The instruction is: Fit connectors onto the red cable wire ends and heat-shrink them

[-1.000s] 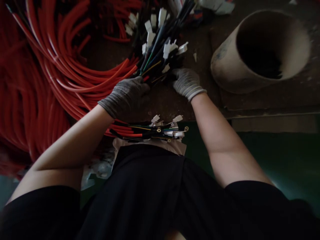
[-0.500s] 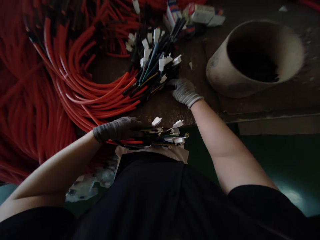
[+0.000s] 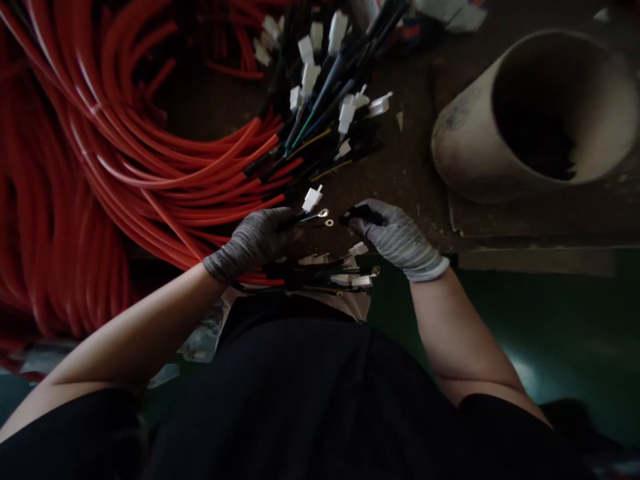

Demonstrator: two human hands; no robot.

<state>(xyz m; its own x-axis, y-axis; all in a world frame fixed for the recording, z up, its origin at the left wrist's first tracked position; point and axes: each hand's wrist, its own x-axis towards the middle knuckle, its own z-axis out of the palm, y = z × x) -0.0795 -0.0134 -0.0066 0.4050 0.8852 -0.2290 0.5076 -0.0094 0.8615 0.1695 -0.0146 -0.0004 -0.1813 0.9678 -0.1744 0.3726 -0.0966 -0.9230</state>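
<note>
My left hand (image 3: 260,237), in a grey knit glove, is closed around the end of a wire harness. Out of its fingers stick a white plug connector (image 3: 313,199) and thin wires with ring terminals (image 3: 323,213). A short gap to the right of these, my right hand (image 3: 400,240), also gloved, pinches a small black piece (image 3: 367,213) whose exact kind is too dark to make out. Below both hands, more harness ends with white connectors (image 3: 345,280) lie at the table edge against my body.
Red cables (image 3: 165,157) curve across the left side, their black ends and white connectors (image 3: 347,113) bunched beyond my hands. A wide cardboard tube (image 3: 470,127) with dark contents stands at right on the brown table (image 3: 425,87). Crumpled boxes (image 3: 455,13) lie at the back.
My right hand has come back from the bunched connectors toward my body, now with a black piece in it. My left hand has risen from the near bundle, lifting one harness end.
</note>
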